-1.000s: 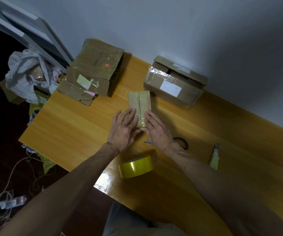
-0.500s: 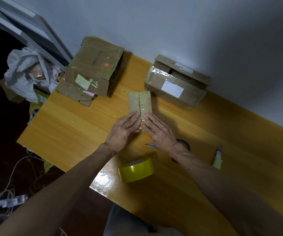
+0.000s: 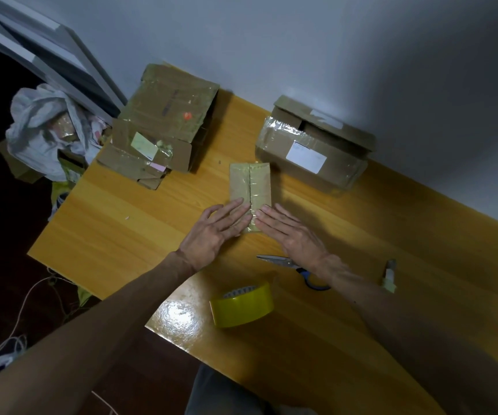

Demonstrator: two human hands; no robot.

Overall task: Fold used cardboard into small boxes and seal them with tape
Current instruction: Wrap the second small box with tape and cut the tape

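Head view: a small, flat, brown cardboard box (image 3: 250,184), taped along its centre seam, is seen lying on the yellow wooden bench (image 3: 122,229). The left hand (image 3: 212,235) and right hand (image 3: 289,232) are pressed flat on its near end, fingers straight, nothing gripped. A yellow tape roll (image 3: 241,307) and blue-handled scissors (image 3: 289,263) are noted nearer than the box.

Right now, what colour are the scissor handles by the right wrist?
Blue, on the steel-bladed scissors lying on the yellow wooden table; the head view shows it.
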